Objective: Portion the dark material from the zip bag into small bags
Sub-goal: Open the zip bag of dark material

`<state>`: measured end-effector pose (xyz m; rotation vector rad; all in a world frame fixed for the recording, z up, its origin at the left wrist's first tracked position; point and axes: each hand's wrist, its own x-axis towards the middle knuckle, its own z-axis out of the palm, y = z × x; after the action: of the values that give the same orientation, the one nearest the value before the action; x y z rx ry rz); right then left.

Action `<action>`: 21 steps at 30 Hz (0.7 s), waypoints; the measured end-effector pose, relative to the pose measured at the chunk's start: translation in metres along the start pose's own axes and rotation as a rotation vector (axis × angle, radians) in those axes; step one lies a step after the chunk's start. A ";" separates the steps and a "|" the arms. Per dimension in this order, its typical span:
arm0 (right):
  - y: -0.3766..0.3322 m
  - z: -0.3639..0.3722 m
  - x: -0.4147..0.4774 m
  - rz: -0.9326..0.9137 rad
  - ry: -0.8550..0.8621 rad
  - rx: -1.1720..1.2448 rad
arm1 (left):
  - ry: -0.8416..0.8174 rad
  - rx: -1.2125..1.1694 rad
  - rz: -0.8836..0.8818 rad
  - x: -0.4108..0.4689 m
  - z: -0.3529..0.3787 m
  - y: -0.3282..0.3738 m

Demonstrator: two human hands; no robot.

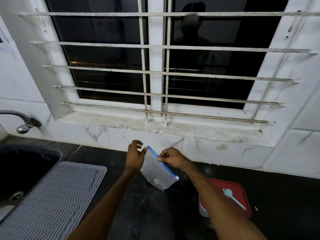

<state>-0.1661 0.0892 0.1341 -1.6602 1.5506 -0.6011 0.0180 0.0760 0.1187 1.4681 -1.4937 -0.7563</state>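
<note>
Head view, looking down past two bare forearms at a black counter (147,215) below a barred window (155,71).

At centre, a clear zip bag (155,170) with a blue closure strip, tilted so that the strip runs from upper left down to lower right. Lower end close to the counter, resting or lifted hard to tell. Inside, near the lowest corner, a small clump of contents (156,181), too small to make out.

Right hand (171,157) curled, fingers (161,158) pinching the blue strip about midway along. Left hand (135,156) just beside the bag's upper corner, fingers (138,142) spread and loosely bent, gripping nothing. Thumb tip right against that corner, actual contact not clear.

To the right, partly hidden behind the right forearm, a container with a red lid (240,189) on the counter. On the lid, a pale blue spoon (232,197).

To the left, a grey ribbed drying mat (52,196) beside a dark sink (26,163). Above the sink, a metal tap (24,122) on the white marble-patterned wall.

Behind the counter, a dusty white window sill (173,127). Beyond the bars, dark glass with the faint reflection of a person.
</note>
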 end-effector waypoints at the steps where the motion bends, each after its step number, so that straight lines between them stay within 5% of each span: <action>1: 0.000 -0.001 0.000 0.011 0.028 0.008 | 0.040 -0.003 -0.074 -0.001 0.002 0.002; 7: 0.000 0.000 -0.002 0.029 0.104 0.084 | -0.353 -0.088 -0.345 -0.015 0.019 0.012; 11: 0.000 -0.001 -0.006 0.006 0.069 0.080 | -0.309 -0.286 -0.410 -0.016 0.029 0.013; 21: -0.006 0.001 -0.005 0.046 0.077 -0.056 | -0.294 -0.268 -0.376 -0.019 0.026 0.019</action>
<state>-0.1623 0.0938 0.1393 -1.6549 1.6701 -0.6087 -0.0156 0.0930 0.1209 1.4915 -1.2724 -1.3941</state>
